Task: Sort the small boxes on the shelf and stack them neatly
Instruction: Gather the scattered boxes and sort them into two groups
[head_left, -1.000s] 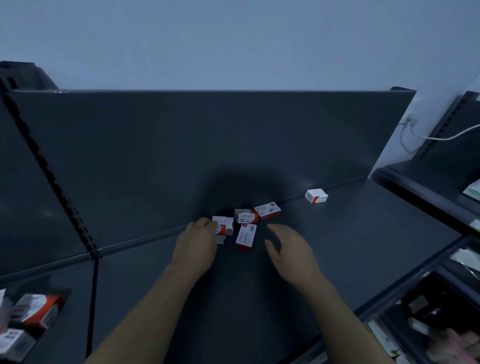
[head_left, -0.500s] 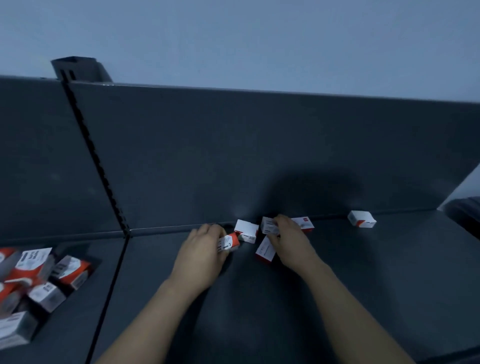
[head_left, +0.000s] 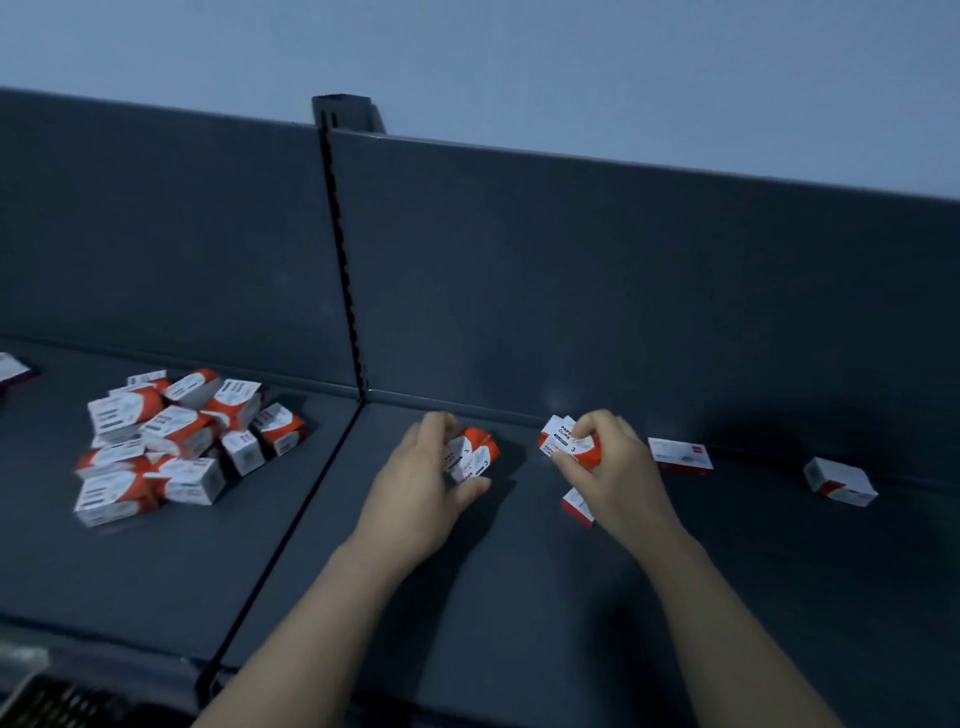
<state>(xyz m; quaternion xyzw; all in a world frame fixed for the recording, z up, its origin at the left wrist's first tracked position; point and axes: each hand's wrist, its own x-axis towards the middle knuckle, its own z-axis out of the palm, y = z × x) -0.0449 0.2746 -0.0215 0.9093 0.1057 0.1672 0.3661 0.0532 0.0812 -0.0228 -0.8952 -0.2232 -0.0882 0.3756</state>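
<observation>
Left hand (head_left: 415, 499): grip curled round small boxes (head_left: 470, 457). Right hand (head_left: 608, 467): grip pinching a paper-clip box (head_left: 569, 441). Untidy heap (head_left: 176, 441) on shelf (head_left: 519, 597), left bay.

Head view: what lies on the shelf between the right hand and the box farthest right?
One flat box, just past the right hand; then bare shelf up to the far box. Seen in the head view.
</observation>
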